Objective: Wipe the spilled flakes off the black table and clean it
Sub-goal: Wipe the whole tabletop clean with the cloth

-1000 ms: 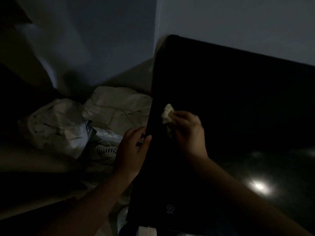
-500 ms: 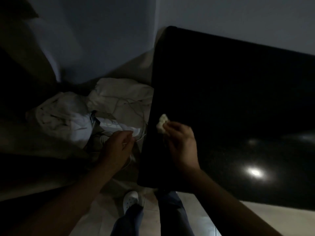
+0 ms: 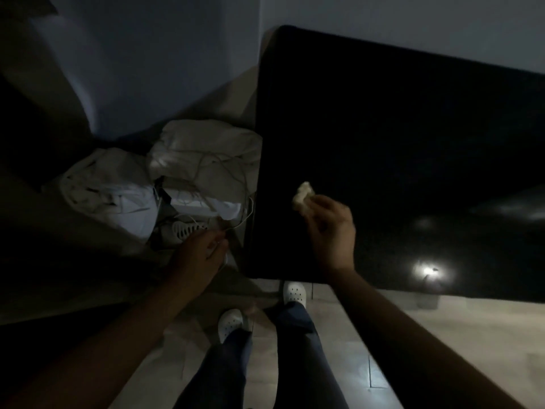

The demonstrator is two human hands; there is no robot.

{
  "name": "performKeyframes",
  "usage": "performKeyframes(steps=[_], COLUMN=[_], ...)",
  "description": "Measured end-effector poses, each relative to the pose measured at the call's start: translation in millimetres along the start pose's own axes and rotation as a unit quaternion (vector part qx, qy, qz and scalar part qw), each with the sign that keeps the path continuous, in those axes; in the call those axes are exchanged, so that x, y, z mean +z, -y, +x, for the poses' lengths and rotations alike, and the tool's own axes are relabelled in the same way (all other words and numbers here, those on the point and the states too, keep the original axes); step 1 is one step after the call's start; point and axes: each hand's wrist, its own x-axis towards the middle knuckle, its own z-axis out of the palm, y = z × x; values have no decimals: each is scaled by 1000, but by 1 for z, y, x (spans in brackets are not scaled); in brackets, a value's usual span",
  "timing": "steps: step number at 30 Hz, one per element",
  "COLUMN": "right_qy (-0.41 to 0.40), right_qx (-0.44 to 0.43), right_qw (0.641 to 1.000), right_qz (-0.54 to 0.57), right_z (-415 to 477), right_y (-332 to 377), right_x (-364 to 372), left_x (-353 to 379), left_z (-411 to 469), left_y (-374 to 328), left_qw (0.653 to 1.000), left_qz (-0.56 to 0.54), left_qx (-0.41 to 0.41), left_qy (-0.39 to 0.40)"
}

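One pale wad (image 3: 302,194) over the black bench (image 3: 383,128), near its left edge.
Right hand (image 3: 330,231) pinches the wad; left hand (image 3: 203,250) hangs off the bench's left side, low by the white bundles (image 3: 206,154) on the floor (image 3: 442,335), fingers curled, and whether round a cord (image 3: 247,214) or nothing, can't tell.

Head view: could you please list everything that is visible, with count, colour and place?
table: one, black, right side of the view.
light reflection: one, white, table's front right.
wad: one, pale, over the table's left part.
cloth heap: one, whitish, on the floor left of the table.
cord: one, white, between heap and table.
clogs: two, white, floor by the table's front corner.
left hand: one, beside the table's left edge; grip unclear.
right hand: one, above the table, pinching the wad.
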Motion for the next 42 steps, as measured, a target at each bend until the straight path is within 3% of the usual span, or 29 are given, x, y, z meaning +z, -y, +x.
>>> performKeyframes(steps=[3,6,8,12,17,20,28,32,36,42], right_qy=[40,74,43,-19,60,85,-4,-3,-11,-1], right_qx=[-19,15,49,84,59,88,93,63,35,-25], right_qw=[999,992,990,996,991,982,971,968,976,987], right_qz=[4,101,121,23,102,146,218,245,217,158], right_z=[-53,-69,-60,-70,-122,-115,-12,57,146,282], right_y=[13,19,10,6,38,47,81,77,62,42], right_x=[12,0,-11,-8,10,-2,-50,-46,-29,5], left_x=[-4,-7,-10,-15,-18,-26,-52,-60,-61,-52], left_z=[-7,-16,-22,-26,-25,-27,-13,22,71,160], left_y=[-2,-4,-4,-4,-5,-9,-42,-50,-50,-61], left_qw=[1000,1000,999,999,998,998,1000,998,995,996], left_qz=[7,2,0,5,14,15,1,-12,-15,-5], left_qx=[-6,-20,-26,-26,-52,-51,-7,-5,-26,-52], left_qy=[7,20,26,32,28,18,-19,-64,-92,-74])
